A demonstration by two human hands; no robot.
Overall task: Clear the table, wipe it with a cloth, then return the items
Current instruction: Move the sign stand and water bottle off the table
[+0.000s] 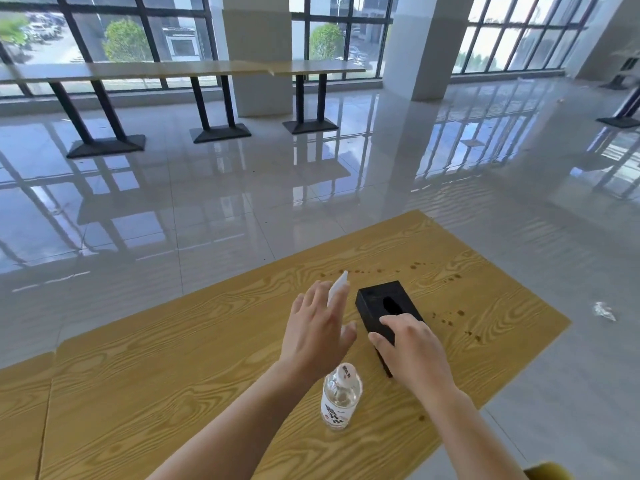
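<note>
A: Where's your right hand (412, 351) rn?

B: It's on the near end of the black tissue box (388, 311), fingers draped over the top, thumb at the box's left side. Grip looks curled onto the box, but can't tell if it's truly clamped.

A: And your left hand (317, 327)?

B: Just left of the box, above the table (173, 358). Grip is spread, fingers fanned out, holding nothing. A white card (337, 291) pokes up past your fingertips, left of the box's far end; can't tell if you're touching it.

A: Other stuff near the box?

B: Clear water bottle (341, 398) w/ white cap and label stands upright nearer to you than the box, between your two forearms, apart from the box. Brown spill spots (446, 315) dot the table beyond the box and to its right.

A: Box itself?

B: Sits flat on the table, slot on top facing up, long side running away from you at an angle.
</note>
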